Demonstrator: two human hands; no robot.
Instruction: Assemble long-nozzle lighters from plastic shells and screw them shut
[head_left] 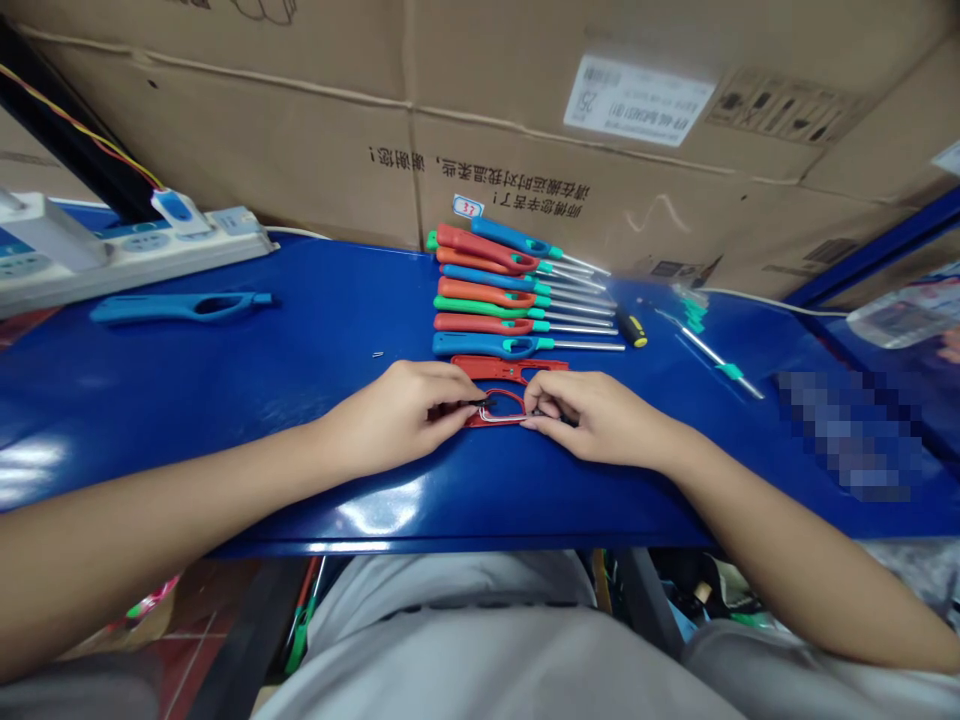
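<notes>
My left hand (409,410) and my right hand (585,412) rest on the blue table (315,440), fingers pinched together on a red plastic lighter shell (501,408) lying flat between them. A thin wire loop shows inside the shell's handle opening. A second red shell half (504,369) lies just behind it. Behind that, several assembled long-nosed lighters (495,300) with red, blue, orange and green handles lie side by side, their metal tubes to the right.
A loose blue shell (180,306) lies at the left near a white power strip (127,250). A small screwdriver (631,327) and metal tubes with green collars (712,352) lie at the right. Cardboard boxes (525,120) wall the back.
</notes>
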